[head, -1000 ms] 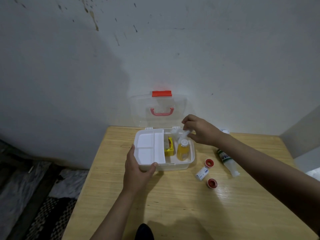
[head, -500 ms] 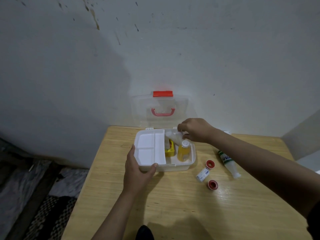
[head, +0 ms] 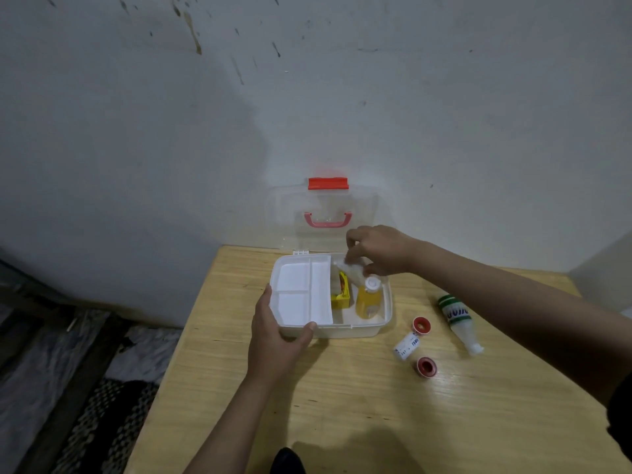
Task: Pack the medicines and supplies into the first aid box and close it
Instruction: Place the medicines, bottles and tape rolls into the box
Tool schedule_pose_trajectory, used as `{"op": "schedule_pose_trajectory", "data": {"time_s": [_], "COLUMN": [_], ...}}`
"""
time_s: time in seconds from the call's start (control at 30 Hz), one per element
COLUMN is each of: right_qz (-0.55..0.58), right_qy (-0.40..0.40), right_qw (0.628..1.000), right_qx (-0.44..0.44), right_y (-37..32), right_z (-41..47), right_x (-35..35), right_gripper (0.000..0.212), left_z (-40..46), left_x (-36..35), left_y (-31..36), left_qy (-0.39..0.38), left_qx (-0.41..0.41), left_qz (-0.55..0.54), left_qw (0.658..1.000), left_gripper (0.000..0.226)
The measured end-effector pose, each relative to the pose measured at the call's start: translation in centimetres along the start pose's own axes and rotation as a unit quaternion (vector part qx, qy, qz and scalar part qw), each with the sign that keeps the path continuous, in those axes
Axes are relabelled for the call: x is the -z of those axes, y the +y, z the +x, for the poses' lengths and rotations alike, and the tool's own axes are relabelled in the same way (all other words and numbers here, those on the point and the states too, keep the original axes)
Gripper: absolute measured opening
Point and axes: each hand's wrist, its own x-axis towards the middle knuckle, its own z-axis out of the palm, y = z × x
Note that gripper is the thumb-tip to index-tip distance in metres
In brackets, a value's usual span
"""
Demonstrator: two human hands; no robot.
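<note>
The white first aid box [head: 355, 331] stands open on the wooden table, its clear lid [head: 325, 217] with red latch leaning against the wall. A white divided tray [head: 301, 292] fills its left half. A yellow packet [head: 343, 292] and a yellow bottle [head: 368, 299] sit in the right half. My left hand [head: 277, 340] grips the box's front left corner. My right hand [head: 379, 249] holds a small translucent white bottle [head: 349, 270], tilted, over the box's back right part. On the table to the right lie a green-banded white bottle [head: 458, 319], a small white vial [head: 406, 347] and two red-rimmed tape rolls [head: 421, 325] [head: 426, 366].
The table [head: 342, 405] is pushed against a stained white wall. Its left edge drops to a floor with a patterned mat [head: 95, 422]. A dark shape [head: 287, 461] shows at the bottom edge.
My right hand has carried the small white bottle leftward and down into the box's back right part. My left hand has kept its hold on the box.
</note>
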Motion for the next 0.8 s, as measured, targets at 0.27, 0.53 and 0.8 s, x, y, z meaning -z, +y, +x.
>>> {"op": "schedule_pose_trajectory", "data": {"time_s": [0.27,0.53,0.8], "right_qz": [0.078,0.088,0.182], "right_qy": [0.033,0.085,0.088], "right_qw": [0.996,0.991,0.972], "right_qx": [-0.009,-0.058,-0.117], "right_y": [1.0,0.7,0.2], "right_z": [-2.3,-2.5,-3.6], "right_x": [-1.7,-2.5,-1.5], "right_gripper": [0.011,0.012,0.038], "left_z": [0.0,-0.1,0.0], "left_x": [0.0,0.0,0.0], "left_y": [0.1,0.2,0.3], "left_qy": [-0.001,0.003,0.001], "left_qx": [0.011,0.006,0.002], "left_qz": [-0.005,0.004,0.002], "left_qw": [1.0,1.0,1.0], "left_gripper": [0.106,0.105,0.103]}}
